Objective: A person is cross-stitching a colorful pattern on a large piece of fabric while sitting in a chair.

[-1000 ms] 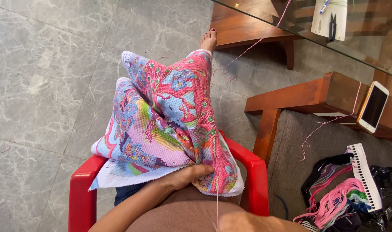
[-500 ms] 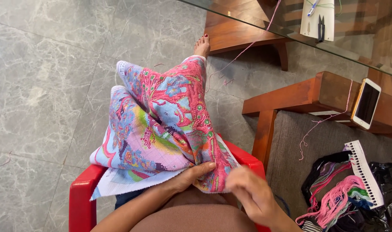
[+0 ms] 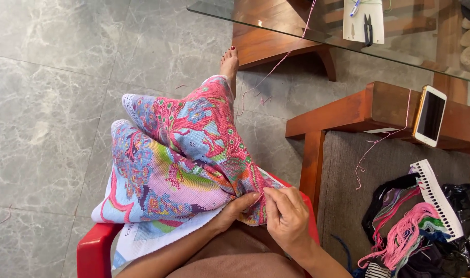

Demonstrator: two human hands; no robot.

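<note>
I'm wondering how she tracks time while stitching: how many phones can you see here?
1. A white-edged smartphone lies screen up on the wooden armrest, right of the embroidered cloth that both hands hold. Another could be hidden under the thread bundles.

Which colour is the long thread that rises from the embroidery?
Pink thread, seen in the head view.

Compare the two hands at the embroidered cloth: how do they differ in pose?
The left hand lies partly under the embroidered cloth, gripping its folded edge; the right hand rests on top, fully visible. The left forearm comes in from the lower left, the right from the lower right. Both touch the cloth at the same edge, fingertips almost meeting.
</note>
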